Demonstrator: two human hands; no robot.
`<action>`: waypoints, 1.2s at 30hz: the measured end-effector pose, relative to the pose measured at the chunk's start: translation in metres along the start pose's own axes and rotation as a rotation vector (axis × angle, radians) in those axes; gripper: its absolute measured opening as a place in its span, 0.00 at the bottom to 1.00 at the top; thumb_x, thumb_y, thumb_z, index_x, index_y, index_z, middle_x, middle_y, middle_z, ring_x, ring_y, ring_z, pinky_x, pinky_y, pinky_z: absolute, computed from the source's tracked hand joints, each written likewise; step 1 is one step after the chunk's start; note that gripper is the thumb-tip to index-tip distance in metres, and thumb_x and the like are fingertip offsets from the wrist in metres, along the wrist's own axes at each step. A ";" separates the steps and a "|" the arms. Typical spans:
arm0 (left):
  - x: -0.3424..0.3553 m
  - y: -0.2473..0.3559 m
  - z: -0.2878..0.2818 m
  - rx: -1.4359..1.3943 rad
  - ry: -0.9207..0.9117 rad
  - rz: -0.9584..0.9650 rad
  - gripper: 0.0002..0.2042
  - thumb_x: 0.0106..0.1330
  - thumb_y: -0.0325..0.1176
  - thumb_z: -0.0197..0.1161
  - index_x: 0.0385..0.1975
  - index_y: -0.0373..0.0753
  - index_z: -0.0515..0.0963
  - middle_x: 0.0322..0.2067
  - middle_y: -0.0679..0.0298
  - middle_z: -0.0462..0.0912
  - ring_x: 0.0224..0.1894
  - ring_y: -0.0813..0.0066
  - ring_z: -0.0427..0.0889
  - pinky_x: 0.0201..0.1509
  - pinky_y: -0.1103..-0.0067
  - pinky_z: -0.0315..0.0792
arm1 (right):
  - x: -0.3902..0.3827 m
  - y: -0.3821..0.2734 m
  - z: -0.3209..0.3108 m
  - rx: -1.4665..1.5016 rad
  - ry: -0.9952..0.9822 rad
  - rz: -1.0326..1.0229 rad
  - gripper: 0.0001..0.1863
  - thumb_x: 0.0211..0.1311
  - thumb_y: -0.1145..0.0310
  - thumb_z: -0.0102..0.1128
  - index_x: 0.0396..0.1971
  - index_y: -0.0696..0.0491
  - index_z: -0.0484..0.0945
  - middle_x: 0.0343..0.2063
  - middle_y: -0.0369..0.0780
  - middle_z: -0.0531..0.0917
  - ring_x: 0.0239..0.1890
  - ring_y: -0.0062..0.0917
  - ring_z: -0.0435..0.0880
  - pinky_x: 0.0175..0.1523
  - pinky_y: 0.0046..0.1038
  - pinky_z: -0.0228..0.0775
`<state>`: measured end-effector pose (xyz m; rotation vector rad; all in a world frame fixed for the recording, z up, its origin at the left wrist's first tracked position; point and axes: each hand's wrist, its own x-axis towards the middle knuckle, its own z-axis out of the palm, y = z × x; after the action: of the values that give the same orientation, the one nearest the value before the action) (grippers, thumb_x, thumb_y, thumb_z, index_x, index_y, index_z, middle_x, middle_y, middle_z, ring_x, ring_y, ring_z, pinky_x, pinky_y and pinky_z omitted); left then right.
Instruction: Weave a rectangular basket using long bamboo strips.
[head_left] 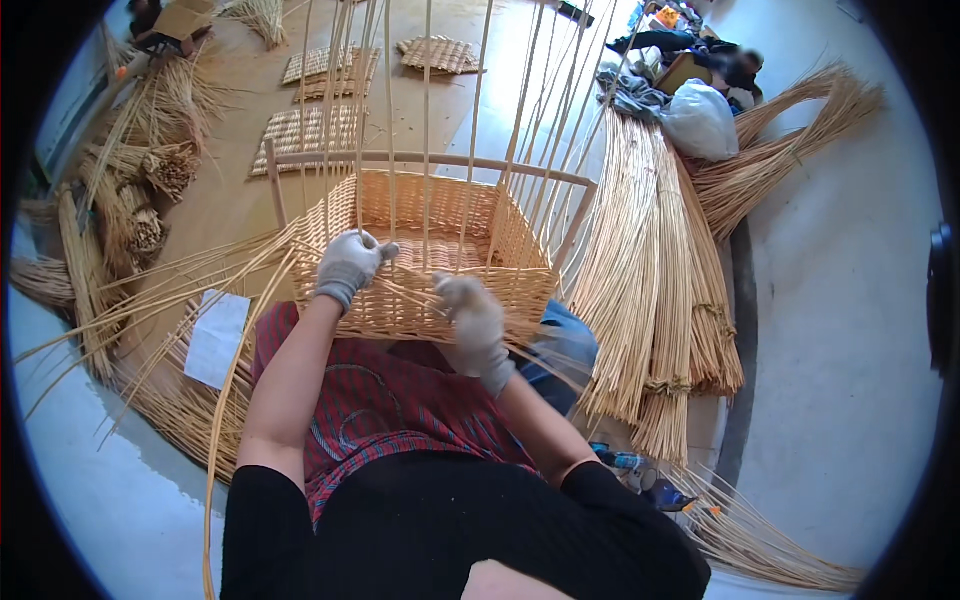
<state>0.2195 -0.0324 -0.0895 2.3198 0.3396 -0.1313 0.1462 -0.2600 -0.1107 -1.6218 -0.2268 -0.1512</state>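
In the head view, the rectangular basket of woven tan wicker (395, 318) is in front of you, at your red plaid apron (400, 405). Your left hand (352, 265), in a greyish-white knitted glove, is pinching thin tan wicker strands (408, 290) at its near wall. Your right hand (472, 322), similarly gloved, is beside this wall; it is blurred, so I cannot tell its finger state.

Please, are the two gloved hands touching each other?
Apart. The head view shows the basket's woven wall between the left hand and the right hand.
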 end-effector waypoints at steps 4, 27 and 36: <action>-0.004 0.003 0.003 -0.492 0.024 -0.092 0.19 0.70 0.47 0.65 0.46 0.36 0.78 0.31 0.59 0.86 0.32 0.76 0.84 0.33 0.77 0.75 | 0.039 0.004 -0.061 0.179 0.199 0.409 0.08 0.70 0.63 0.64 0.38 0.51 0.83 0.33 0.31 0.85 0.32 0.13 0.81 0.34 0.18 0.74; -0.019 0.061 0.062 -0.115 0.030 0.250 0.31 0.60 0.46 0.75 0.58 0.38 0.72 0.33 0.53 0.86 0.36 0.64 0.87 0.44 0.69 0.79 | 0.032 0.035 -0.087 0.105 0.222 0.047 0.06 0.80 0.67 0.45 0.49 0.51 0.67 0.37 0.42 0.85 0.38 0.26 0.88 0.30 0.24 0.79; -0.029 0.094 0.072 -0.266 0.214 0.238 0.24 0.65 0.49 0.69 0.53 0.42 0.73 0.27 0.59 0.81 0.31 0.63 0.82 0.42 0.67 0.75 | 0.052 0.005 -0.119 0.097 0.302 0.325 0.07 0.71 0.67 0.61 0.38 0.56 0.80 0.28 0.35 0.85 0.24 0.15 0.77 0.31 0.22 0.71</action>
<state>0.2191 -0.1531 -0.0691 2.0925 0.1714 0.2669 0.2023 -0.3761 -0.0956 -1.4952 0.2575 -0.1313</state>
